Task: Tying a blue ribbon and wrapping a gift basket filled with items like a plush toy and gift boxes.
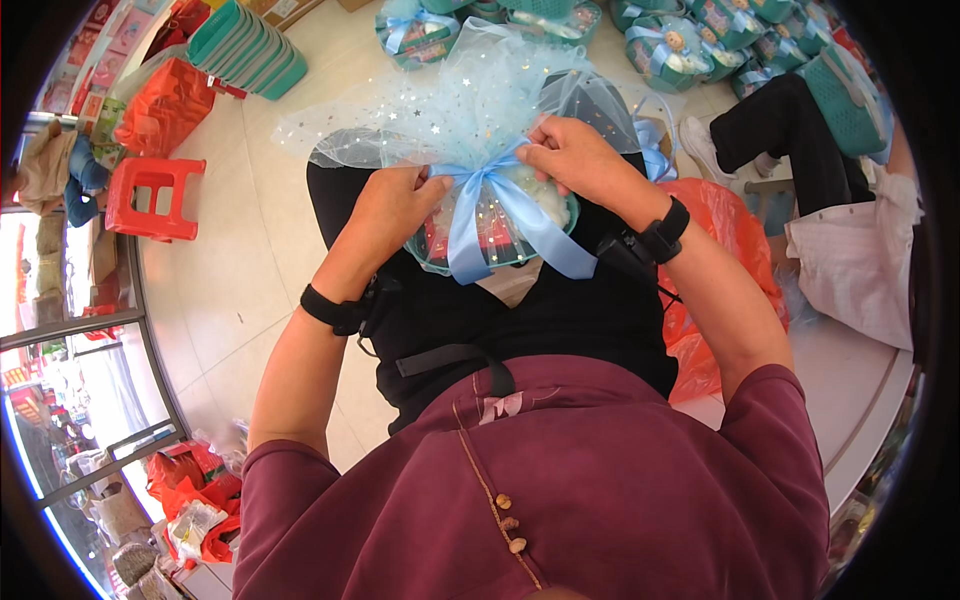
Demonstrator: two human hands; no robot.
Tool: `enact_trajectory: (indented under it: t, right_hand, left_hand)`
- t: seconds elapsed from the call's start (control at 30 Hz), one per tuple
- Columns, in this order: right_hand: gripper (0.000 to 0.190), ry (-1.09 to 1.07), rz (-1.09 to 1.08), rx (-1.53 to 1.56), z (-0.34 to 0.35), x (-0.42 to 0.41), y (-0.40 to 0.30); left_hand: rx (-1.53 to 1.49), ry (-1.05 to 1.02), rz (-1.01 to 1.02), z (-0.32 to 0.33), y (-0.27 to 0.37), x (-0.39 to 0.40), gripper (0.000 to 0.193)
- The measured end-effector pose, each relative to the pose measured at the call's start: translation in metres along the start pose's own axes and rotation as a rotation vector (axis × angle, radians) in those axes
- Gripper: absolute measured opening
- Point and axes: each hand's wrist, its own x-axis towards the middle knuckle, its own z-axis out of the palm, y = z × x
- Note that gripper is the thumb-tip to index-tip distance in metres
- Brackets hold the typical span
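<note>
On my lap rests a teal gift basket (418,253) wrapped in pale blue tulle (480,97) with gold star spots. The tulle is gathered above the basket and fans out over my knees. A light blue satin ribbon (470,229) is tied around the gather, its two tails hanging down the front. My left hand (401,206) pinches the ribbon at the left side of the knot. At the right side, my right hand (574,161) pinches the ribbon between thumb and fingers. Something red and something fluffy and white show through the tulle inside.
Stacked teal baskets (247,52) stand at the upper left, near a red plastic stool (154,199). Several filled baskets (667,52) crowd the floor at the back. Beside my right leg lies a red plastic bag (720,255). Another person (787,142) sits at the right with a teal basket (844,101).
</note>
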Motion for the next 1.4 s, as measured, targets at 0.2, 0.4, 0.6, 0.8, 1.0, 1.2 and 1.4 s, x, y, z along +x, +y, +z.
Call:
enact_trajectory:
  t: [0.2, 0.4, 0.6, 0.8, 1.0, 1.2, 1.4]
  right_hand:
    - [0.027, 0.039, -0.009, -0.013, 0.001, -0.001, 0.000]
    - [0.026, 0.039, -0.021, -0.007, 0.001, -0.003, 0.001]
    - [0.026, 0.243, -0.131, -0.106, 0.001, -0.013, 0.003]
    - [0.022, 0.059, -0.378, 0.058, 0.011, -0.019, 0.000]
    - [0.021, 0.114, -0.396, -0.179, 0.023, -0.016, -0.003]
    - [0.021, 0.125, -0.350, -0.322, 0.022, -0.017, -0.005]
    - [0.019, 0.140, -0.416, -0.259, 0.021, -0.017, -0.007]
  left_hand:
    - [0.011, 0.048, 0.083, 0.004, -0.007, 0.002, 0.033]
    - [0.104, 0.020, 0.076, 0.005, -0.006, 0.003, 0.031]
    - [0.032, 0.277, 0.078, 0.001, 0.012, -0.020, 0.029]
    - [-0.142, 0.120, 0.244, 0.010, 0.027, -0.026, 0.021]
    - [0.143, 0.194, 0.467, 0.025, 0.024, -0.024, 0.023]
    - [0.476, 0.145, 0.587, 0.029, 0.018, -0.025, 0.021]
    - [0.224, 0.170, 0.644, 0.027, 0.011, -0.023, 0.019]
